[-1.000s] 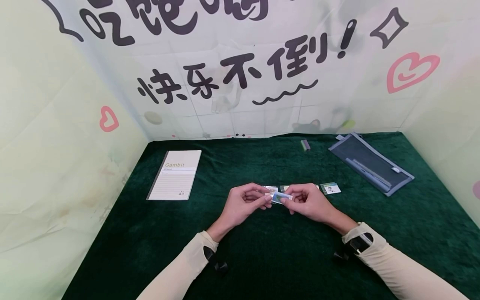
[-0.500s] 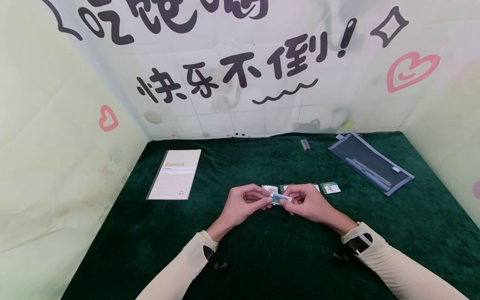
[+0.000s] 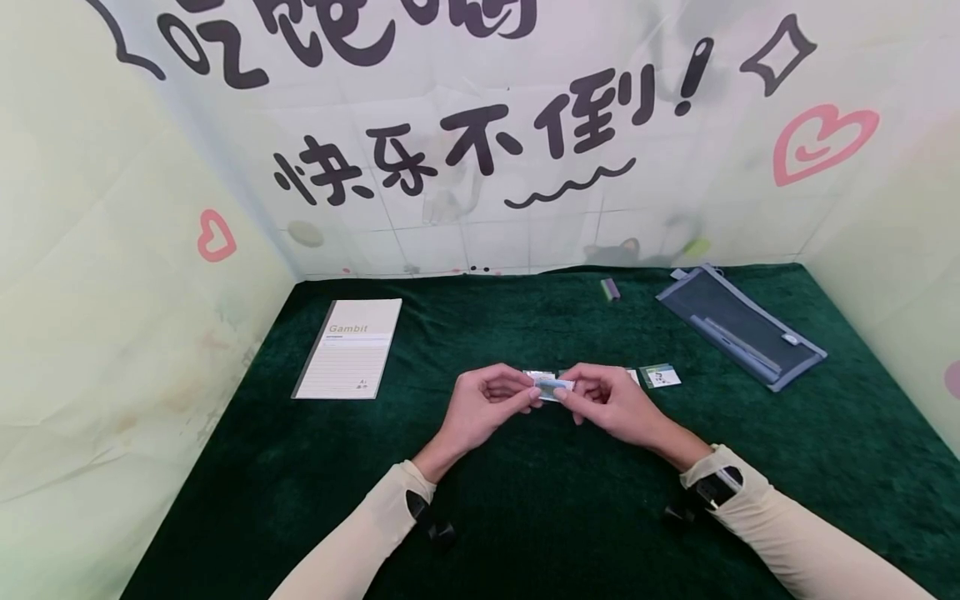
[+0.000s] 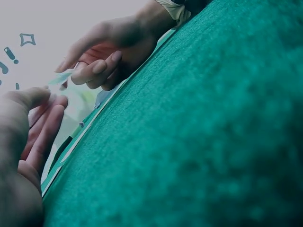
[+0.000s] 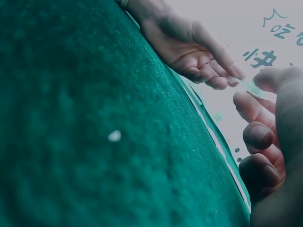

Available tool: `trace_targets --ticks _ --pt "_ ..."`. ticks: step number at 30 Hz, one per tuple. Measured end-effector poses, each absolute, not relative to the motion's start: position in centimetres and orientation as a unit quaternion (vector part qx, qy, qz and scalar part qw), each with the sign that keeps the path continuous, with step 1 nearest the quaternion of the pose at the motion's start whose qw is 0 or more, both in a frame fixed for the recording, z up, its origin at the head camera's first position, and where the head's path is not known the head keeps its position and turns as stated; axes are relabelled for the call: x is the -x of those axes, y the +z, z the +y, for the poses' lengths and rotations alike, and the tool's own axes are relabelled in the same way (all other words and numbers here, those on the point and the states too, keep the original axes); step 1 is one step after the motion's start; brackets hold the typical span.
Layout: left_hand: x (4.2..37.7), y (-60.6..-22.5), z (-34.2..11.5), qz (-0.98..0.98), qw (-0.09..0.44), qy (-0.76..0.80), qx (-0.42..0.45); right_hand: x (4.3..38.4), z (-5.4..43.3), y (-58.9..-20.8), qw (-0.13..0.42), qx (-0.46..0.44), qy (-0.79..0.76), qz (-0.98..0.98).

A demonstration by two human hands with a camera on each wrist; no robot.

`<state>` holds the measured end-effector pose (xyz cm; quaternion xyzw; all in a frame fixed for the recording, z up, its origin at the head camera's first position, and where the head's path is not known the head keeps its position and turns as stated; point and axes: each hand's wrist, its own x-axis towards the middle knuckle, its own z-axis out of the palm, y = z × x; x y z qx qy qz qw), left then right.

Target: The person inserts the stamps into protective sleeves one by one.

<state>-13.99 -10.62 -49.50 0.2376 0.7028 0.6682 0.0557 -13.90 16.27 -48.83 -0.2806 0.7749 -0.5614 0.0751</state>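
In the head view, a small blue-and-white printed card (image 3: 550, 387) is stretched between my two hands above the green cloth. My left hand (image 3: 489, 406) pinches its left end between thumb and fingertips. At the other end, the thumb and index finger of my right hand (image 3: 615, 404) pinch it, while the remaining fingers curl loosely underneath. From the left wrist view the card (image 4: 60, 77) appears as a thin, pale greenish piece; the right wrist view shows the card (image 5: 252, 87) nearly edge-on. Fingertips cover both of its ends.
Behind my hands lies a row of small cards, partly hidden; the rightmost card (image 3: 662, 377) shows fully. A notebook (image 3: 348, 350) lies left, a purple-and-green eraser-like block (image 3: 610, 290) at the back. A blue mesh zip pouch (image 3: 750, 321) with pens inside lies right, on green cloth (image 3: 525, 517).
The card has shifted slightly up and left and is turned more level, its printed face looking narrower. My right hand has moved a little left, toward the left hand, which stays nearly still.
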Motion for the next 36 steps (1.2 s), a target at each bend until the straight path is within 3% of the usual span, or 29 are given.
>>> trace_targets --ticks 19,36 --pt "13.95 -49.36 -10.68 0.69 0.058 0.687 -0.221 13.93 16.2 -48.65 0.058 0.265 -0.57 0.776" --pt "13.85 -49.42 -10.78 0.65 0.121 0.712 -0.237 13.83 16.25 -48.59 0.066 0.268 -0.562 0.779"
